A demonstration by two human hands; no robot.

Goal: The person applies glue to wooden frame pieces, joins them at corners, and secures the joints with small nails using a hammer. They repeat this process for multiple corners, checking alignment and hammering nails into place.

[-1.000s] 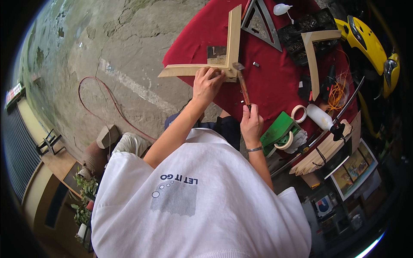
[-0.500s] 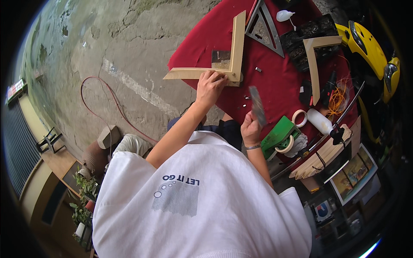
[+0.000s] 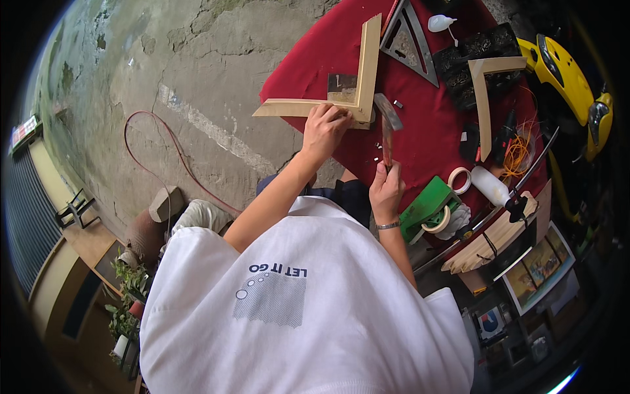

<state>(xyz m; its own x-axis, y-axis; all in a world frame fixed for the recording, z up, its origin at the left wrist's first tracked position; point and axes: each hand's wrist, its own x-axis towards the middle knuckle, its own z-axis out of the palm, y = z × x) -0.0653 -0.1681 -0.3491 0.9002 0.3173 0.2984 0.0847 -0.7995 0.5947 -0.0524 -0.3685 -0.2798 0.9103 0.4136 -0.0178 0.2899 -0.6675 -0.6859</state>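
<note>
An L-shaped pair of pale wooden frame strips (image 3: pixel 369 62) lies at the left part of a red-covered table, its corner toward me. My left hand (image 3: pixel 321 136) is closed on the strip close to that corner; anything small between its fingertips is hidden. In my right hand (image 3: pixel 386 192) is a hammer (image 3: pixel 387 141), gripped by its handle, with the metal head just right of the corner and apart from it. Beneath the corner is a small worn board (image 3: pixel 341 85). Little metal bits (image 3: pixel 398 104) are scattered right of the hammer head.
A metal set square (image 3: pixel 412 46) lies beyond the corner. Rightward are a black tray (image 3: pixel 469 72), another wooden L-piece (image 3: pixel 482 111), orange wire (image 3: pixel 517 157), a tape roll (image 3: pixel 459 180), a green tape dispenser (image 3: pixel 426 207), a white bottle (image 3: pixel 489 185) and bundled wood strips (image 3: pixel 489 248).
The hammer head has swung forward, away from my body, and now is beside the frame corner. My left hand stays on the wood.
</note>
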